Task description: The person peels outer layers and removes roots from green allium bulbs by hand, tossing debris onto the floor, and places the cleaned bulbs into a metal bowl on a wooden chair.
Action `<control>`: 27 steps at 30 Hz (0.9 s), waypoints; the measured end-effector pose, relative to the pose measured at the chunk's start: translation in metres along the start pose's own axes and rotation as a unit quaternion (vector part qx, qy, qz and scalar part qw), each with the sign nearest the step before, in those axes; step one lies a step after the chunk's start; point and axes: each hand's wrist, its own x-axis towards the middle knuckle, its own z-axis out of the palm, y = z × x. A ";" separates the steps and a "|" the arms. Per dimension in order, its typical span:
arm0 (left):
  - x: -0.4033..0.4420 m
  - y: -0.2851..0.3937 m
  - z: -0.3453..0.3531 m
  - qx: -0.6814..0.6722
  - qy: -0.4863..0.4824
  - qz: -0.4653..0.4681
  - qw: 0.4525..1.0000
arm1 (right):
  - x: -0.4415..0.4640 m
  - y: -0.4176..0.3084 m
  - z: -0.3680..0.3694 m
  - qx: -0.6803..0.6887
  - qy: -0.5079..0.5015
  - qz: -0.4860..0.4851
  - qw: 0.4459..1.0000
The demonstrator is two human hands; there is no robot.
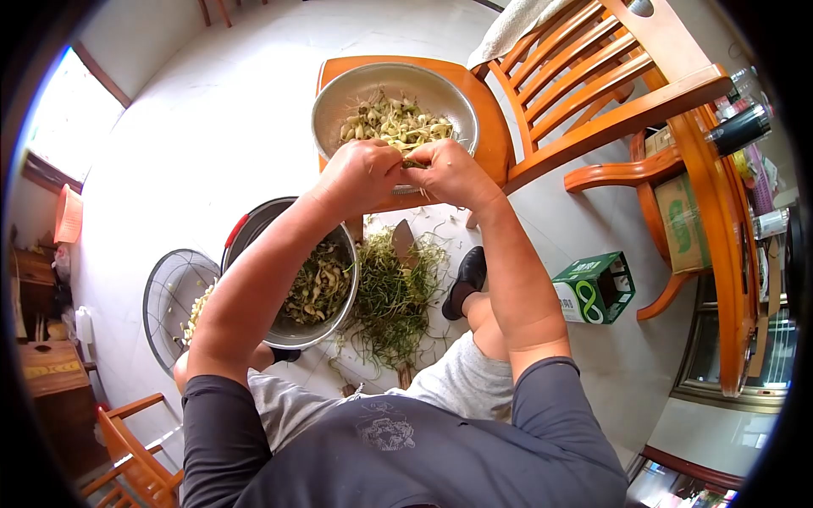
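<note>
Above the near rim of a large metal basin (326,127), both my hands meet with fingers pinched together. My left hand (364,172) and my right hand (450,173) grip a small greenish onion-like bulb (413,163), mostly covered by the fingers. In the basin lies a heap of similar bulbs (394,118) with stringy roots and stems. Below my left forearm, a metal pot (349,317) with a red handle contains more pale trimmings. A wire basket (152,296) with peeled white bulbs (196,315) stands left of it, partly hidden by my arm.
The basin rests on a wooden chair's seat (495,135). Cut green stems (394,305) cover the floor between my feet, with a broad knife blade (404,241) on them. A green box (597,286) sits right of my shoe (466,279). More wooden chairs (728,254) stand right.
</note>
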 end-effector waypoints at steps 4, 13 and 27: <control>0.002 -0.033 0.012 0.036 0.121 -0.053 0.991 | -0.009 -0.010 0.003 -0.013 -0.009 0.023 1.000; 0.014 -0.026 -0.004 -0.154 0.006 -0.306 0.940 | 0.007 0.018 -0.012 0.316 0.126 0.079 0.937; -0.122 0.060 0.090 -0.155 -0.269 -0.161 0.937 | 0.010 0.022 -0.014 0.285 0.196 0.075 0.935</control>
